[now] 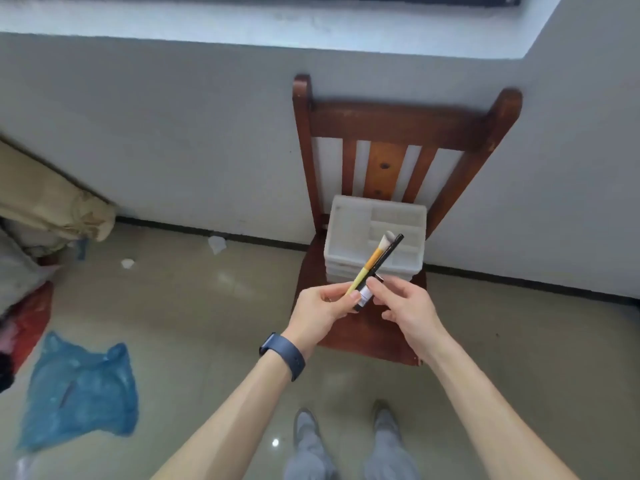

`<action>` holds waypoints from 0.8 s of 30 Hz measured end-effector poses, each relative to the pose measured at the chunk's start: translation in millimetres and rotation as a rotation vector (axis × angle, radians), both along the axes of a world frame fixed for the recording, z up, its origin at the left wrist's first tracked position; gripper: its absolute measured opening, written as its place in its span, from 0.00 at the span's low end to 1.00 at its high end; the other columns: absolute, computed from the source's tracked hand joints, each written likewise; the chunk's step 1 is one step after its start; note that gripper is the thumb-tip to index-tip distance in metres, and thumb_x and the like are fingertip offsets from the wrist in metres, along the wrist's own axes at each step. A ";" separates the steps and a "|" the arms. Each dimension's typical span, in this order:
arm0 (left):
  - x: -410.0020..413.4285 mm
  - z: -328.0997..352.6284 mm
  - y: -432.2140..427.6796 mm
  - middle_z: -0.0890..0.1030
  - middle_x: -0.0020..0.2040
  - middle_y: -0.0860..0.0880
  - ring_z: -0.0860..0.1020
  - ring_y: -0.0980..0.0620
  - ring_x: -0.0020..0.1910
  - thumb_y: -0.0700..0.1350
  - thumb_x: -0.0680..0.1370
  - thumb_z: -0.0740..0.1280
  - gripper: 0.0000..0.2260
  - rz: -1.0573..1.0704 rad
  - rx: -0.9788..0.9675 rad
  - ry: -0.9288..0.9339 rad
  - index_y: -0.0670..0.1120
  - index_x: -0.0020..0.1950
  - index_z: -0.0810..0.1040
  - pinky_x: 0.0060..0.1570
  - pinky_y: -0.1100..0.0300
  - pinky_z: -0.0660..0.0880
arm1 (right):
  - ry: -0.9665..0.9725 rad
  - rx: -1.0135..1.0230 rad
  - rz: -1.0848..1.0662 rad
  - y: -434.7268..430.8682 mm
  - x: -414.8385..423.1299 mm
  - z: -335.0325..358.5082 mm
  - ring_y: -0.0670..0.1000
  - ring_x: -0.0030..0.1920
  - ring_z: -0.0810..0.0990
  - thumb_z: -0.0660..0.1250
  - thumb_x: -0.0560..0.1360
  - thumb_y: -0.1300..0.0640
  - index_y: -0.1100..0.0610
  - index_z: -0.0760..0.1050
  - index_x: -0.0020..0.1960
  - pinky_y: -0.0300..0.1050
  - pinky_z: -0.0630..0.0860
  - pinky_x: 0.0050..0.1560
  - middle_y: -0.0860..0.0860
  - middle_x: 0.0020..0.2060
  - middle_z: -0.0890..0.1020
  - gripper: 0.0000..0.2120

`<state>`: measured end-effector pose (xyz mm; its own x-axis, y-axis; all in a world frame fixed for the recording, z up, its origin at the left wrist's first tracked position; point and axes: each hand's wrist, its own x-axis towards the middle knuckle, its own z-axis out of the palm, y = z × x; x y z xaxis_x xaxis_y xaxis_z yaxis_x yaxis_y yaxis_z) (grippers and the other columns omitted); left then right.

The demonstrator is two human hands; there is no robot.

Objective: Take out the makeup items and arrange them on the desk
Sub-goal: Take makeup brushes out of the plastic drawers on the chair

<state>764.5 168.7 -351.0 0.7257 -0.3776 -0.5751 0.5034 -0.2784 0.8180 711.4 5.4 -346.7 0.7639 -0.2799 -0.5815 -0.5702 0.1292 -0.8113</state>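
Wooden chair (398,123) is bearing a white tray (349,230); nearer, left hand (318,313) is pinching a yellow brush (372,259), right hand (405,306) is pinching a black pencil (390,252).

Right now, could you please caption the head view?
Left hand and right hand hold a makeup brush and black pencil before white trays on a chair.

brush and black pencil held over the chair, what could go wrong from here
The brush and black pencil are pinched only at their lower ends, between the left hand and right hand, so either might slip and fall to the floor. The brush's bristles lie against the pencil and could get bent or dirtied.
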 end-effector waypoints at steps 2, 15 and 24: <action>-23.5 12.3 4.1 0.87 0.50 0.51 0.85 0.54 0.49 0.47 0.79 0.72 0.09 0.032 0.001 0.014 0.52 0.58 0.85 0.54 0.60 0.79 | -0.006 -0.049 0.063 3.0 -11.6 15.8 0.44 0.52 0.83 0.72 0.76 0.47 0.47 0.84 0.49 0.46 0.79 0.48 0.41 0.45 0.87 0.05; -226.7 109.9 143.4 0.87 0.44 0.56 0.82 0.61 0.43 0.51 0.76 0.72 0.08 0.556 0.188 -0.121 0.52 0.53 0.87 0.51 0.61 0.78 | -0.291 -0.110 0.911 142.8 -88.2 114.6 0.41 0.35 0.78 0.69 0.79 0.57 0.54 0.79 0.47 0.37 0.73 0.39 0.44 0.35 0.83 0.02; -522.5 139.5 255.1 0.87 0.49 0.46 0.85 0.53 0.45 0.43 0.79 0.71 0.10 1.364 0.045 -0.121 0.40 0.57 0.84 0.49 0.64 0.77 | -0.499 -0.106 1.519 336.9 -291.9 131.1 0.41 0.29 0.68 0.66 0.81 0.55 0.53 0.74 0.43 0.32 0.67 0.32 0.39 0.26 0.72 0.08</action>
